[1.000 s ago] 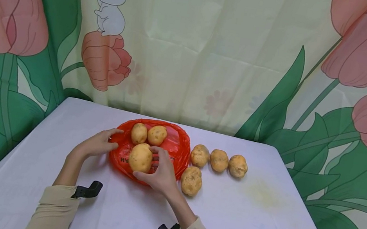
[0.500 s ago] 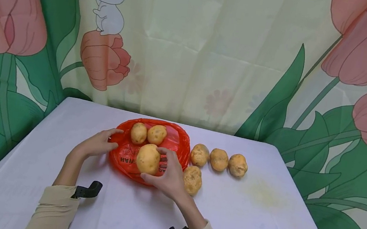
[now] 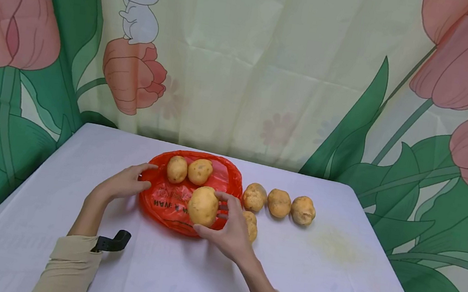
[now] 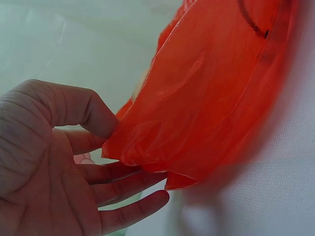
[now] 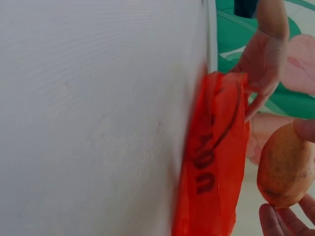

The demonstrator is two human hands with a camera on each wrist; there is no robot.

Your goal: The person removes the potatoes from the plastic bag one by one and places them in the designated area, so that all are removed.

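A red plastic bag [image 3: 222,175] lies spread open on the table, with two potatoes inside, one [image 3: 177,170] to the left and another [image 3: 200,171] beside it. My left hand [image 3: 121,183] pinches the bag's left rim between thumb and fingers, as the left wrist view shows on the red film [image 4: 197,98]. Over the front right part of the bag, my right hand [image 3: 232,232] grips a large potato [image 3: 203,206] between thumb and fingertips. In the right wrist view this potato [image 5: 285,167] is held up clear of the bag's wall [image 5: 211,167].
Right of the bag, three potatoes form a row: one [image 3: 255,197], a middle one [image 3: 279,204] and an outer one [image 3: 303,211]. Nearer me, another potato [image 3: 252,225] is partly hidden behind my right hand. A white cloth [image 3: 330,291] covers the table, backed by a printed curtain [image 3: 246,67].
My right hand has moved right with the potato, from the middle of the bag toward its right side, covering more of the near loose potato. The left hand stays at the rim.
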